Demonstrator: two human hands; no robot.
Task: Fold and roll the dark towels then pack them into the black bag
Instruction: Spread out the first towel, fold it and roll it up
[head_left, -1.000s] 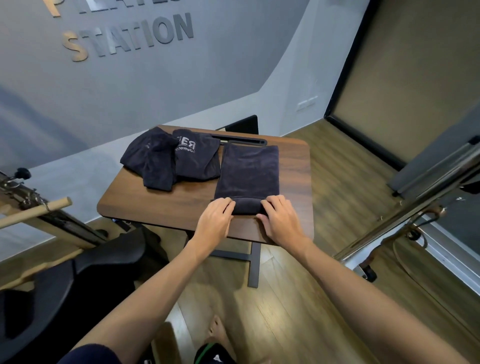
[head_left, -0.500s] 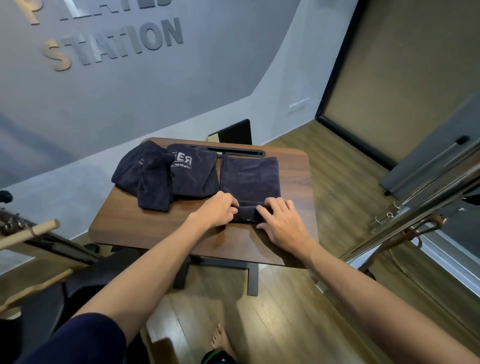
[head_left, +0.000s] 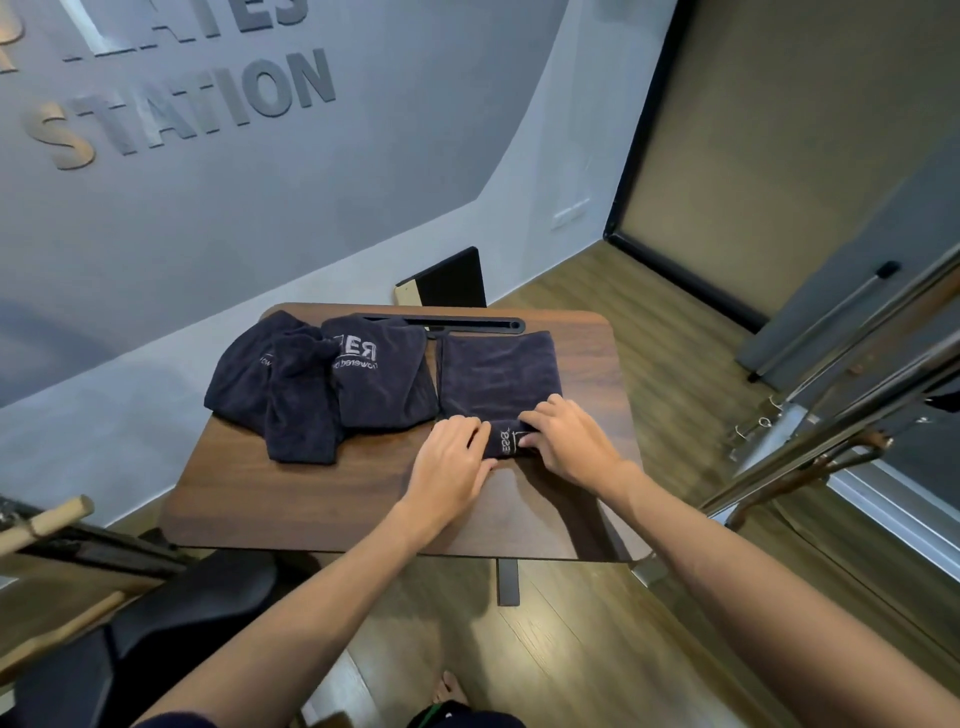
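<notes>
A dark towel (head_left: 498, 374), folded into a long strip, lies on the right half of the wooden table (head_left: 322, 499). Its near end is wound into a small roll (head_left: 506, 441) with white lettering showing. My left hand (head_left: 452, 462) grips the roll's left end, fingers curled over it. My right hand (head_left: 566, 441) grips the right end the same way. Left of the strip lies a heap of dark towels (head_left: 317, 379), unrolled, one with a white logo. I cannot pick out the black bag for certain.
A black slotted bar (head_left: 447, 323) runs along the table's far edge, with a black panel (head_left: 452, 283) behind it. Dark equipment (head_left: 171, 613) and wooden poles (head_left: 47, 519) stand at the near left. Metal rails (head_left: 841, 415) rise at the right. Wooden floor surrounds the table.
Both hands have rolled the towel's near end further away from me, so the roll is thicker and the flat strip shorter. The camera has moved closer to the table.
</notes>
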